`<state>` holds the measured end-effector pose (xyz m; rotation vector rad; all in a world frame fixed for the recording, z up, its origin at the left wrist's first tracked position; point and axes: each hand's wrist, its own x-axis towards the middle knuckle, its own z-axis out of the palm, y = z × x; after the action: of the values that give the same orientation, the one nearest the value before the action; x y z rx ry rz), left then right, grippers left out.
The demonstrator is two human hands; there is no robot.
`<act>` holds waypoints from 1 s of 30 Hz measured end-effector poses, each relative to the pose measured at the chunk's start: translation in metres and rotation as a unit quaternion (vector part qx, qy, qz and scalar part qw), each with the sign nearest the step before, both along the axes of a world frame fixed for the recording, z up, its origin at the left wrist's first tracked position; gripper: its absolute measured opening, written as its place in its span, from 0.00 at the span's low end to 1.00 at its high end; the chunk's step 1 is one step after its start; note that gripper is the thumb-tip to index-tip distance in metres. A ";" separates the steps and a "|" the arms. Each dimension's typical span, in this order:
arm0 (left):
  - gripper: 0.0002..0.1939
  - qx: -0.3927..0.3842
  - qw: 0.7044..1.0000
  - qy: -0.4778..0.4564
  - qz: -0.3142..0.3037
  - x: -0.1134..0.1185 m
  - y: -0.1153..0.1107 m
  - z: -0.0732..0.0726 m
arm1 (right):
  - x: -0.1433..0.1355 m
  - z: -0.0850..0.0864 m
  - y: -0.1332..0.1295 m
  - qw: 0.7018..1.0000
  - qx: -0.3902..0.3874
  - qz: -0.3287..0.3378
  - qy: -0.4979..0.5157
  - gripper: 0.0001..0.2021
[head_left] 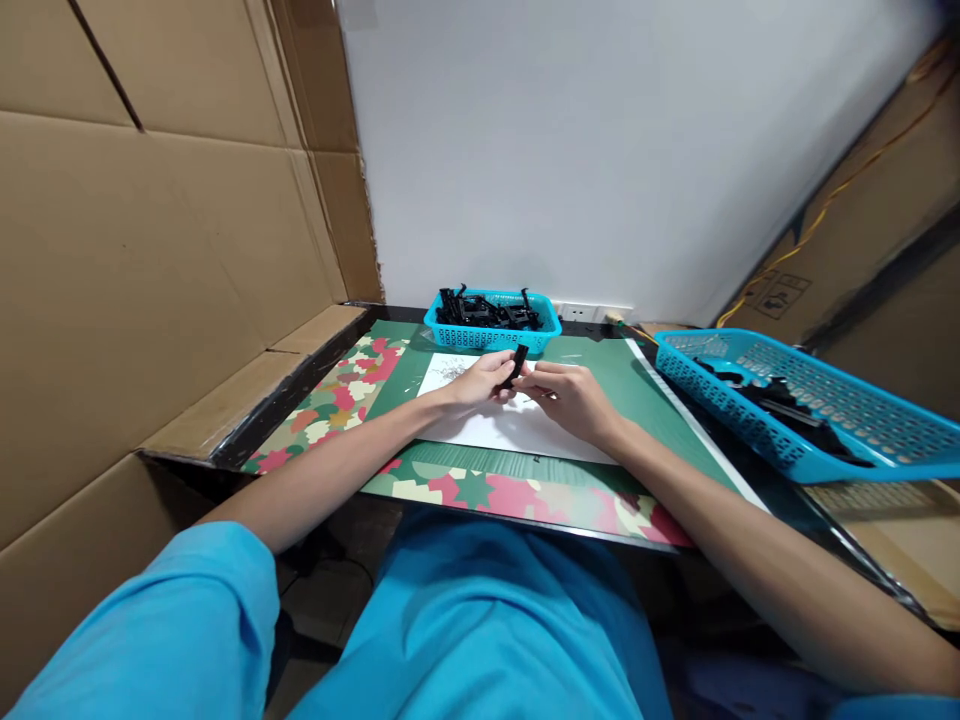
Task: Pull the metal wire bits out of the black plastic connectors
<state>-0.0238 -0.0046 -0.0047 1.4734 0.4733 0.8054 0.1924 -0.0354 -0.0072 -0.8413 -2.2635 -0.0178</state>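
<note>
My left hand (484,380) is closed around a black plastic part (517,366), a short bar that stands up tilted between the fingers. Close against it on the right, my right hand (566,395) has its fingers pinched together at the part's lower side. Whatever those fingertips hold is too small to make out. Both hands are above a white sheet (480,425) on the table. A scatter of tiny dark pieces (452,370) lies on the sheet, just beyond my left hand.
A blue basket (495,338) heaped with black plastic parts stands at the back against the wall. To the right, a larger blue basket (885,455) holds more black parts. Cardboard (172,250) walls the left side. The green mat (652,395) has a patterned border.
</note>
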 end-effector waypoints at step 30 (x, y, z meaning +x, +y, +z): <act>0.08 0.246 0.934 0.168 0.197 -0.010 -0.010 0.008 | 0.033 0.005 0.019 0.998 0.012 -0.061 -0.019 0.12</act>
<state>-0.0339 -0.0147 0.0029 2.0339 0.8922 1.0413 0.2256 -0.0163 -0.0023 -0.9725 -2.2401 -0.1178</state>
